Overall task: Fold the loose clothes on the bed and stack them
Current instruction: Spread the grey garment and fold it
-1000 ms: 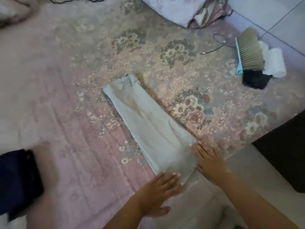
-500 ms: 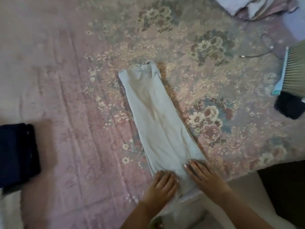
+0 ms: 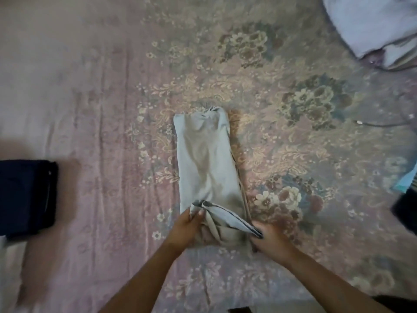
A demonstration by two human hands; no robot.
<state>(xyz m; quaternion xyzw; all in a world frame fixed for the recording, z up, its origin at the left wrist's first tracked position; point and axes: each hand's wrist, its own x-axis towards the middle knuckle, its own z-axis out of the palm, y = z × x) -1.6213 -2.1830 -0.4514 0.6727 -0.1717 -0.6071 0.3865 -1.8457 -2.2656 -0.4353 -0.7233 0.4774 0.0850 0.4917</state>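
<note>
While the long pale grey-green garment (image 3: 206, 163), already folded into a narrow strip, lies lengthwise in the middle of the bed, I've got both hands on its near end. Left hand (image 3: 184, 231) pinches the near-left corner, thumb on top, fingers curled under the cloth; right hand (image 3: 269, 239) grips the near-right corner the same way. Between them the hem is lifted off the bed and slightly curled over, dark seam showing along its edge. That's a two-corner hold, and I'd say it's there to keep the edge taut and square so the near end can be carried over toward the far end in one clean fold. Far end sits flat, a little bunched at its top, nothing pinning it down, so a quick pull could drag the whole strip toward me.

Under it all, the pink floral bedspread (image 3: 112, 98) is fairly smooth, some creases running near to far on the left. Out at the left edge, a folded dark navy garment (image 3: 24, 196) sits well apart from the strip; I take that as the stack this piece will join. Far right corner, a heap of pale lilac-white cloth (image 3: 370, 23), loose, probably still waiting. A thin dark cable (image 3: 379, 125) trails across the right side, clear of the work.
</note>
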